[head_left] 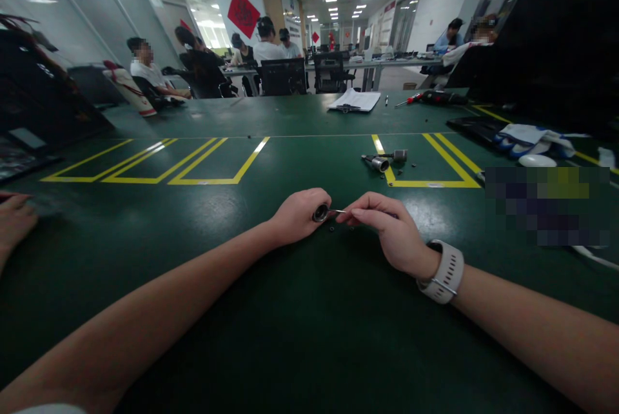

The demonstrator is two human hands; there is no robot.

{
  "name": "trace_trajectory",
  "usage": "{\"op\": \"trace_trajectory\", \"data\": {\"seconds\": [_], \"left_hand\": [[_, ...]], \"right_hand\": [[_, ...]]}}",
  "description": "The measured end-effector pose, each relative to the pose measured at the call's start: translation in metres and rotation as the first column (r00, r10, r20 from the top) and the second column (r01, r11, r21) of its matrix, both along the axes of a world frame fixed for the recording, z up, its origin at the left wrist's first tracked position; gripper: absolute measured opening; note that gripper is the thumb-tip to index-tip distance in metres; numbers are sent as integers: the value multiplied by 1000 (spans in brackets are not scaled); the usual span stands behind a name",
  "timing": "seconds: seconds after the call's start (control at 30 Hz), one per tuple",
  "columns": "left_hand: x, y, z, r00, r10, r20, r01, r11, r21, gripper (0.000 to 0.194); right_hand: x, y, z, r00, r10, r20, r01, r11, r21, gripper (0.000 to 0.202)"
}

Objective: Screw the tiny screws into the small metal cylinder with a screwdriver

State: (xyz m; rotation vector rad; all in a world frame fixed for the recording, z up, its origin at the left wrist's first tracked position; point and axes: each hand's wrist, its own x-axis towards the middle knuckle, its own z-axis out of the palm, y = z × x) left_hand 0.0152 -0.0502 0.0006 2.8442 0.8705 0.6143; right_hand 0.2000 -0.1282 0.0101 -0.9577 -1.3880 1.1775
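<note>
Above the middle of the green table (309,330), a hollow metal piece (320,212) is gripped in the closed left hand (300,214), its round open end turned toward the viewer. A slender metal tool (340,211) is pinched between thumb and fingers of the right hand (394,230), its bright end directed at the piece; whether contact is made cannot be told.

The following risks are noted, as judgements. Should the slender tool be pushed hard at a poor angle, it could skid off the metal and be driven into the left fingers, as no guard or glove is worn. If the left grip were loosened, the round piece could be rolled in the palm and its alignment lost.

Two small dark parts (331,229) are left loose on the table just below the hands; by a brush of either hand they could be scattered. Two further metal pieces (380,164) are lying across a yellow tape line (376,143) at right; being rounded, they could be set rolling if knocked. By another person's hand (17,220) at the left edge, the table could be jolted.
</note>
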Motion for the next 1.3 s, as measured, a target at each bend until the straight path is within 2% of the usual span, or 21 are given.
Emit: {"op": "trace_trajectory", "data": {"seconds": [0.1, 0.2, 0.3, 0.4, 0.5, 0.63, 0.73, 0.87, 0.97, 1.1, 1.2, 1.3], "left_hand": [[0, 0, 0, 999, -28, 21, 27, 999, 28, 6], [0, 0, 1, 999, -20, 43, 19, 1000, 25, 7], [1, 0, 1, 998, 22, 53, -23, 1000, 19, 5], [1, 0, -1, 997, 57, 42, -58, 998, 35, 5], [2, 1, -1, 998, 57, -3, -57, 996, 66, 4], [2, 1, -2, 998, 44, -45, -39, 994, 101, 4], [1, 0, -1, 998, 29, -59, -22, 993, 116, 5], [0, 0, -1, 999, 6, -37, -3, 996, 93, 5], [0, 0, 0, 999, -32, 8, 32, 997, 75, 5], [0, 0, 0, 997, -60, 52, 55, 995, 82, 7], [1, 2, -1, 997, -56, 47, 51, 994, 100, 9], [0, 3, -3, 999, -32, 14, 30, 992, 119, 7]], "right_hand": [[0, 6, -3, 978, -9, -210, -19, 991, -129, 9], [-1, 9, -6, 955, 0, -296, -71, 971, -230, 8], [-2, 7, -7, 968, 8, -253, -57, 980, -188, 8], [-2, 0, -4, 998, -12, -64, 11, 1000, -23, 10], [-4, -7, 0, 990, -51, 128, 36, 993, 116, 12], [-5, -8, 2, 975, -93, 203, 66, 988, 139, 13], [-4, -4, 0, 985, -59, 161, 46, 996, 81, 13], [-1, 3, -5, 998, -2, -63, 0, 999, -39, 10], [-1, 6, -5, 978, -10, -209, -21, 989, -147, 9], [-2, 8, -4, 954, -31, -300, -47, 968, -247, 7], [-2, 8, -5, 956, -35, -292, -32, 975, -222, 7], [-3, 2, -5, 992, -46, -120, 40, 998, -50, 9]]}}
